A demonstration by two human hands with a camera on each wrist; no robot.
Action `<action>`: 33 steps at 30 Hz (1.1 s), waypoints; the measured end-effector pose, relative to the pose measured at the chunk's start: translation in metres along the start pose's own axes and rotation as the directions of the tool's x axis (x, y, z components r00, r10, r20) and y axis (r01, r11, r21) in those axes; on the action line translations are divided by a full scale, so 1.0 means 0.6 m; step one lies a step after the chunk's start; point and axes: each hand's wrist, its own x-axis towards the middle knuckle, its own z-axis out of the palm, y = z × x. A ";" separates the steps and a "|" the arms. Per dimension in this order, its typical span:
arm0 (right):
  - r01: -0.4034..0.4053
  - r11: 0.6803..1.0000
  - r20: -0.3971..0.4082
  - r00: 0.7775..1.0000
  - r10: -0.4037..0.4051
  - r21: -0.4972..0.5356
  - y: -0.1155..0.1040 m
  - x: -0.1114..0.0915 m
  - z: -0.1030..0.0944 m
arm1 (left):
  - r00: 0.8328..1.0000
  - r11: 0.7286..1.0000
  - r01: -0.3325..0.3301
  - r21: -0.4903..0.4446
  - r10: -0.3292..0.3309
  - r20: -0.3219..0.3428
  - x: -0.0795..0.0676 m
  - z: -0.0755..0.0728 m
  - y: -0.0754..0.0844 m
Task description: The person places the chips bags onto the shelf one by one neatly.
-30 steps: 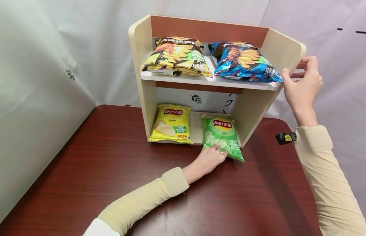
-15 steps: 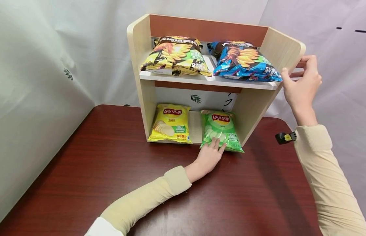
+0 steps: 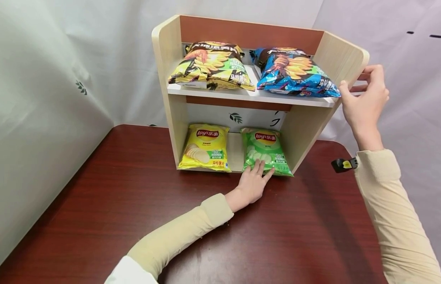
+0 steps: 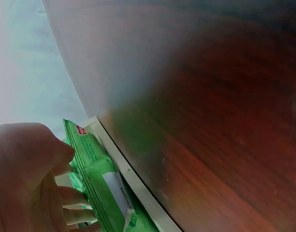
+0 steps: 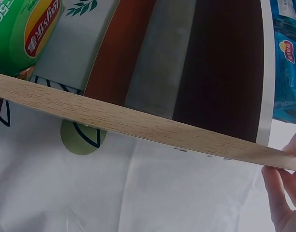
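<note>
My left hand lies with fingers spread on the lower front of a green chip bag. That bag leans back on the lower shelf at the right; the left wrist view shows its bottom end close to the fingers. My right hand grips the right side panel of the wooden shelf, thumb at the front edge and fingers round the outside. In the right wrist view, the thumb and fingers pinch that panel from both faces.
A yellow chip bag stands at lower left. On the upper shelf lie a black-and-yellow chip bag and a blue one. The dark red table spreads in front, with pale cloth behind.
The green bag has slid back and up into the lower compartment, its bottom edge no longer jutting out as far. My left hand's fingers have straightened from a grip; the right stays put.
</note>
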 end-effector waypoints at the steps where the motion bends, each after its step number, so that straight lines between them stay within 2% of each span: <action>1: 0.004 1.000 -0.001 1.000 -0.004 0.002 0.000 0.000 0.001 | 1.000 1.000 0.002 -0.006 -0.002 0.011 0.001 0.001 -0.001; 8: 0.004 1.000 0.001 1.000 -0.004 0.005 -0.004 -0.001 0.005 | 0.998 0.998 0.016 -0.060 -0.012 0.068 0.002 0.005 -0.007; 17: -0.010 1.000 0.008 1.000 0.010 0.006 -0.007 -0.001 0.012 | 0.999 0.994 0.018 -0.105 -0.015 0.031 -0.008 0.007 -0.006; 23: -0.012 1.000 0.085 0.996 0.012 -0.002 -0.010 -0.003 0.004 | 1.000 0.992 0.015 -0.125 -0.015 -0.001 -0.018 0.002 -0.016; 26: -0.003 1.000 0.134 0.991 0.002 0.007 -0.010 -0.003 -0.005 | 0.998 0.988 0.036 -0.148 -0.044 -0.047 -0.025 -0.001 -0.027; 27: 0.003 1.000 0.143 0.990 -0.003 0.001 -0.009 -0.005 -0.007 | 0.995 0.987 0.046 -0.155 -0.060 -0.084 -0.028 -0.001 -0.031; 31: 0.075 0.996 0.083 0.994 -0.071 -0.044 -0.003 -0.026 -0.006 | 0.970 0.981 0.088 -0.174 -0.125 -0.209 -0.044 -0.002 -0.049; 33: 0.155 0.987 0.022 0.988 -0.154 -0.049 0.002 -0.046 -0.003 | 0.954 0.979 0.099 -0.178 -0.145 -0.261 -0.053 -0.001 -0.057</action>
